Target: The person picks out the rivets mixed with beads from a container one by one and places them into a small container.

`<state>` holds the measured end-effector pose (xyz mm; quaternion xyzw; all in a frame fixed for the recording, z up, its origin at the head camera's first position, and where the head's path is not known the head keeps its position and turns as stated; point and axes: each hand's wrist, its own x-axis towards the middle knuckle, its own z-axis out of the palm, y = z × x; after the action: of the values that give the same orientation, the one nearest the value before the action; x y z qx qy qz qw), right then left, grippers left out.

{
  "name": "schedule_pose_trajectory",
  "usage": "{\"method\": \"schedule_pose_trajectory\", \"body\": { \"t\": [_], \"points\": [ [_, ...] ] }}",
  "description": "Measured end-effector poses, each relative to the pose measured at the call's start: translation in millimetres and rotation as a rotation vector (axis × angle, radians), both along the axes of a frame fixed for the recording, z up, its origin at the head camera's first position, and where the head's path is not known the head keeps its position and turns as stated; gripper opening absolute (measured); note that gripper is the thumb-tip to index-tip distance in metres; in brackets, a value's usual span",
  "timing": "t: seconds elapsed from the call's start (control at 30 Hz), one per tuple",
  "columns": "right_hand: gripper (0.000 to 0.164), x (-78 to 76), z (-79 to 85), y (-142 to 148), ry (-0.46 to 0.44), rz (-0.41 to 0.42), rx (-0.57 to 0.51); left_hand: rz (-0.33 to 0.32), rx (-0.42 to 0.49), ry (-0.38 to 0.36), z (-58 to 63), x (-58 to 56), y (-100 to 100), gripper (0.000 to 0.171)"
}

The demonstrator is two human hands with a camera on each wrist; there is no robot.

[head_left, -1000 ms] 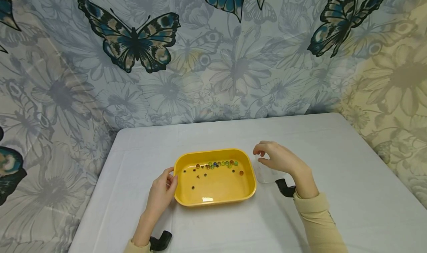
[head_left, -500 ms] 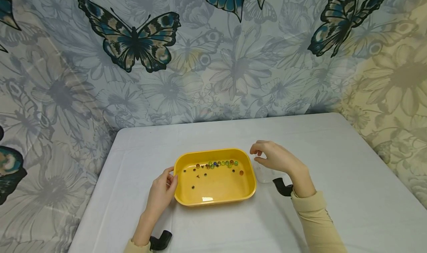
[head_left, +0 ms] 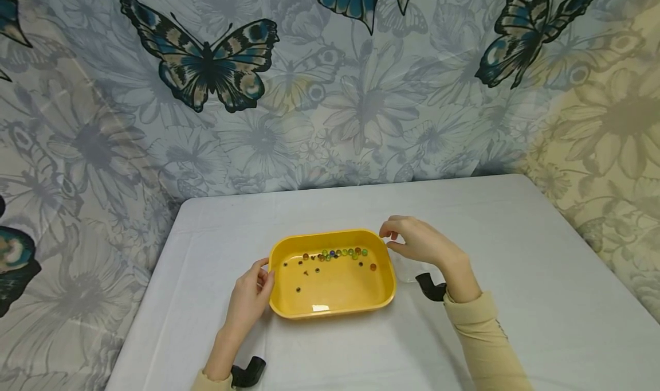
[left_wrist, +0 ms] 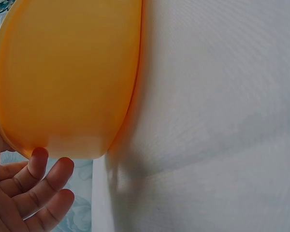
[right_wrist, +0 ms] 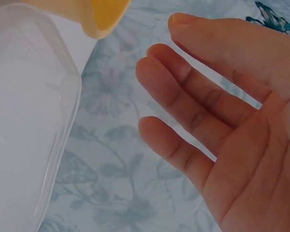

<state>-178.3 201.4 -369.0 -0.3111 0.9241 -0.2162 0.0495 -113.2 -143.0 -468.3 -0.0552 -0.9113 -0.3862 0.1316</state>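
A shallow yellow tray (head_left: 342, 290) sits on the table with round glassy beads (head_left: 345, 253) in green, amber and blue, mostly lined along its far side. Smaller dark bits (head_left: 317, 270) are scattered over its floor. My left hand (head_left: 248, 299) holds the tray's left end; in the left wrist view its fingertips (left_wrist: 59, 169) lie against the outer wall. Over a clear plastic container (head_left: 409, 272) beside the tray's right end hovers my right hand (head_left: 425, 242). Its fingers are loosely bent with nothing between them, as the right wrist view shows, close to the tray's far right corner.
A white cloth covers the table (head_left: 206, 247). Behind it hangs a fabric backdrop (head_left: 361, 110) with butterflies and flowers. Black curved wrist pieces (head_left: 250, 372) project from both wrists, the right one beside the clear container.
My right hand has drifted left, toward the tray's far right corner. The left hand, the tray and the beads stay where they were.
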Motion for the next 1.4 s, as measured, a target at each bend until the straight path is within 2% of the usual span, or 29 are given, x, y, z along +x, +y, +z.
{"method": "schedule_pose_trajectory", "body": {
  "t": [0.27, 0.7, 1.4],
  "points": [
    [0.017, -0.9, 0.8, -7.6, 0.015, 0.009, 0.011, 0.0, -0.007, 0.0, 0.9, 0.0, 0.2, 0.029],
    [0.017, -2.6, -0.1, -20.6, -0.028, 0.015, 0.028, -0.002, -0.009, -0.022, 1.5, 0.5, -0.7, 0.029],
    [0.016, -6.9, -1.8, -38.1, -0.031, 0.092, 0.054, -0.003, -0.015, -0.019, 0.9, 0.2, -0.8, 0.03]
  ]
}}
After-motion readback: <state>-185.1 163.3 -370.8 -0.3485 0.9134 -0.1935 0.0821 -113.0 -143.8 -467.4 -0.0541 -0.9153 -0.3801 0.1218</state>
